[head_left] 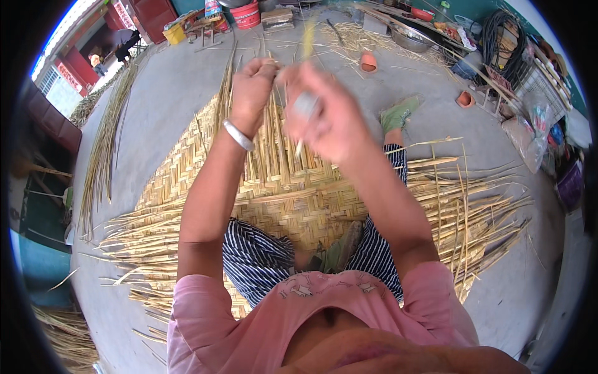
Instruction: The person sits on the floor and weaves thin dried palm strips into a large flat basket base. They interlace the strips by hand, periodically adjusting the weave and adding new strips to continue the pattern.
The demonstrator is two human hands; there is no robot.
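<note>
A large woven mat of split reed strips (299, 218) lies on the floor under and around my legs, its loose strip ends fanning out to both sides and ahead. Over its far part my left hand (254, 90) is closed, fingers pinched together; what they hold is too small to make out. Close to its right, my right hand (327, 112) is smeared by motion with its fingers curled. A grey-white band-like thing (306, 106) shows at its fingers. A pale stub (299, 148) juts below that palm, and a blurred yellow wisp (308, 38) stands above it.
Long loose reeds (109, 146) lie along the left. At the back stand a red bucket (246, 15) and a yellow bucket (174, 33). Two orange-brown cups (369, 61) lie to the right, near a coiled black hose (503, 47). A person (96, 62) is far off at left.
</note>
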